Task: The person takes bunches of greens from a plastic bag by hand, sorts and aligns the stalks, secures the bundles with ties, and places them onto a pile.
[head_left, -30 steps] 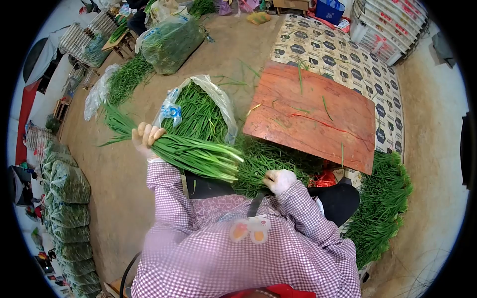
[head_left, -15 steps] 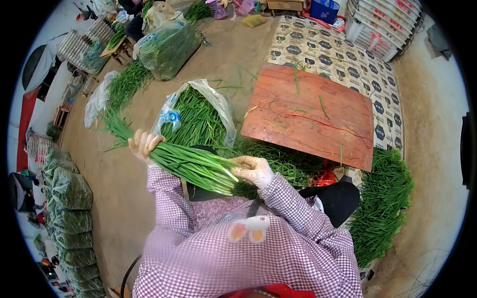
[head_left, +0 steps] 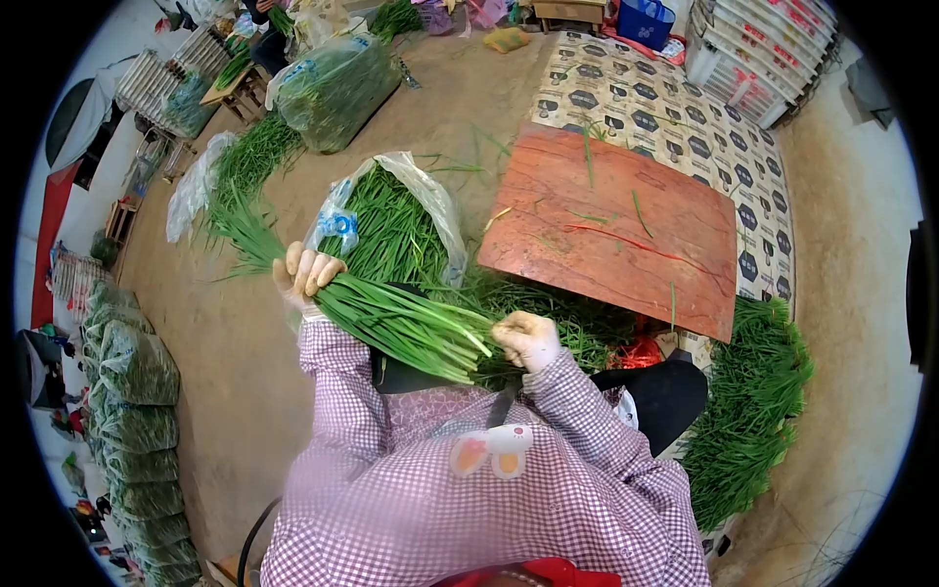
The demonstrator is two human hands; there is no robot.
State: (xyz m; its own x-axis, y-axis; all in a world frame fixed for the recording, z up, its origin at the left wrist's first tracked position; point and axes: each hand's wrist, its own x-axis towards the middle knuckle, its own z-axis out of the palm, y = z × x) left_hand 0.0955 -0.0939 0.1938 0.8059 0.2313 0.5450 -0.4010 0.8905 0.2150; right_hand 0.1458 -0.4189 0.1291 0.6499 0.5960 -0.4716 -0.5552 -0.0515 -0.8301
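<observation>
The bundle of green stalks (head_left: 406, 323) is in front of me, to the left of the red-brown board (head_left: 611, 235) and nearer to me than its near edge. Its long axis runs slantwise: the leafy tips (head_left: 245, 233) point away from the board, the pale ends (head_left: 474, 364) point across below the board's near-left corner. My left hand (head_left: 308, 272) is wrapped snugly around the bundle, so the pale length lies on the board side of that grip. My right hand (head_left: 528, 340) is the nearer to the pale ends, just beside them, fingers curled in; I cannot tell whether they pinch a stalk. Left of the board, beyond the bundle, stands an open bag of stalks (head_left: 391, 225).
</observation>
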